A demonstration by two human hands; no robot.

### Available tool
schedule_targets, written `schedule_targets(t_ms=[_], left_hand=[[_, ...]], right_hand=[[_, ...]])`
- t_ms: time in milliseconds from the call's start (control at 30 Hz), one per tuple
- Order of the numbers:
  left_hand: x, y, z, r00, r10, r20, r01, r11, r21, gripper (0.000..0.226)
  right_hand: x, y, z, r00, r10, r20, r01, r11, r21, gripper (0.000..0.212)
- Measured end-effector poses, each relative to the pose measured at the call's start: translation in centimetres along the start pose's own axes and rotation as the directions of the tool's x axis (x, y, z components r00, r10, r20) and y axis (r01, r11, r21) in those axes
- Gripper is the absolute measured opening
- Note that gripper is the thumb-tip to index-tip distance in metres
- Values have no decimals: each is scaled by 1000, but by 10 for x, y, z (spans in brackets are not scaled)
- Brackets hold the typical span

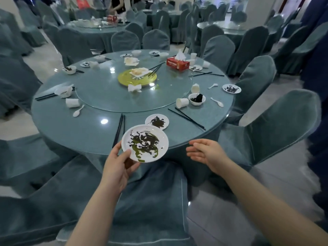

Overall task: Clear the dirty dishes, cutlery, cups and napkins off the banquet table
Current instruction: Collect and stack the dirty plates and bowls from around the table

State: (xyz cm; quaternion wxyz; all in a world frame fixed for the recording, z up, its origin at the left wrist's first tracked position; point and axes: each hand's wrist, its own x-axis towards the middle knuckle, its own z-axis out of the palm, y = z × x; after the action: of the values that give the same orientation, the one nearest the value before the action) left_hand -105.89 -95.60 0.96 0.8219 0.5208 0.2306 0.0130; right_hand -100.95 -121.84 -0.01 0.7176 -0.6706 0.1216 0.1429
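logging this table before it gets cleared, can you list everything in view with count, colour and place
held plate: 1, white with dark sauce, over near table edge
plates on table: at least 6, white, stained, around the rim, nearest
bowls: at least 5, white, around the rim, one with dark scraps
cups: at least 5, white, tipped ones at right and left
spoons: 3, white, rim, one at left
chopsticks: several pairs, black, rim and centre, nearest
tissue box: 1, red, far right
tray: 1, yellow, centre
napkins: several, white, centre
chairs: many, teal covers, all round
hands: left grips held plate; right open, empty
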Motion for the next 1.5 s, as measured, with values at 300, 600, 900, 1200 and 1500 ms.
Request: schedule_targets(t_ms=[300,600,900,1200,1500], left_hand=[[52,-5,6,989,2,-147,-4,1000,-17,34],[90,-24,42,890,36,-454,-80,994,-79,33],[80,-46,68,789,39,-613,-136,984,-112,35],[53,-64,68,722,41,-691,-163,980,-112,38],[59,-85,113,818,-12,-574,-115,976,-183,32]], right_hand=[[104,14,-10,989,150,13,-146,979,-144,7],[271,28,4,952,274,137,-204,901,-384,8],[358,33,49,910,399,116,-311,838,-448,28],[338,26,32,931,320,174,-222,878,-424,19],[227,-17,-9,889,117,443,84,909,-409,15]])
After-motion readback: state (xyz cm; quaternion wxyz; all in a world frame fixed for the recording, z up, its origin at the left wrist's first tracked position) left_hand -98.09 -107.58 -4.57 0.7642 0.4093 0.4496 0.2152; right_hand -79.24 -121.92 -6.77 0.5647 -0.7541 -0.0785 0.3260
